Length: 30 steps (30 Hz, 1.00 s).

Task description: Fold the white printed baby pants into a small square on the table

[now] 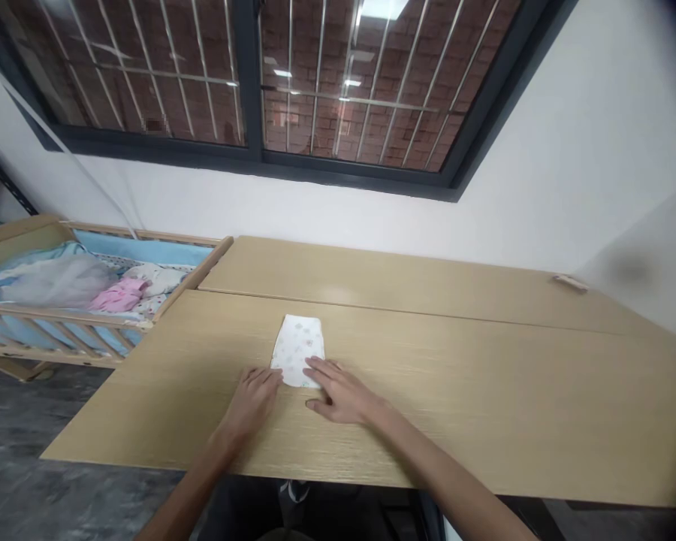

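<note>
A small white cloth (298, 342) with a faint printed pattern lies flat on the wooden table (456, 406), narrower at its far end. My left hand (256, 394) rests at its near left corner, fingertips touching the edge. My right hand (338, 391) lies over its near right side, with the fingers stretched out and the thumb apart on the table. Neither hand grips the cloth. The fingers cover parts of its lower corners.
A wooden crib (188, 289) with blue lining stands to the left, holding a pink cloth (119, 294) and other bedding. A small pale object (570, 282) lies at the far right of the table. Behind are a white wall and a barred window (253, 98).
</note>
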{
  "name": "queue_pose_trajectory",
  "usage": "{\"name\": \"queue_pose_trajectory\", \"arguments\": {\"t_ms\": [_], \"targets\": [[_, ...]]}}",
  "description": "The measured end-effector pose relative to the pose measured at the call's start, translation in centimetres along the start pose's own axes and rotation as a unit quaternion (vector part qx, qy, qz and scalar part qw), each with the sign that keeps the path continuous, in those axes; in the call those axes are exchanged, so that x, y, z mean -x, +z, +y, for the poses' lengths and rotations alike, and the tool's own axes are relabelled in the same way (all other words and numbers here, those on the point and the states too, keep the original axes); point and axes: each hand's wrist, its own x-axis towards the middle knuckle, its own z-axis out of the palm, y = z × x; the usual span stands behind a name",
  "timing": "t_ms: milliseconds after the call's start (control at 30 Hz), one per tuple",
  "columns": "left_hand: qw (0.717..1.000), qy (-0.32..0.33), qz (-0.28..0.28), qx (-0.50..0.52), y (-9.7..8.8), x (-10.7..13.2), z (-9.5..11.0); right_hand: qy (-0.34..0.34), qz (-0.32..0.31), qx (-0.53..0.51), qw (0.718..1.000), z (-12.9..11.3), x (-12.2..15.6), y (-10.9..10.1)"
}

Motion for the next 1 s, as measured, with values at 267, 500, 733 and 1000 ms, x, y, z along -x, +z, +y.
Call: {"name": "queue_pose_trajectory", "arguments": {"t_ms": [267, 500, 733, 1000], "targets": [[0.993, -0.028, -0.022, 0.113, -2.1, 0.6, 1.2, 0.007, 0.069, -0.026, 0.997, -1.2, 2.0, 1.2], [0.944, -0.123, 0.017, 0.305, -2.0, -2.7, -2.8, 0.083, 0.156, -0.134, 0.975, 0.3, -1.5, -0.5], [0.927, -0.173, 0.053, 0.329, -0.2, -6.5, -3.9, 0.185, 0.288, -0.236, 0.909, 4.1, -5.7, 0.6], [0.947, -0.236, 0.092, 0.198, 2.1, -7.9, -3.8, 0.25, 0.347, -0.183, 0.885, 6.0, -7.1, 3.5]]}}
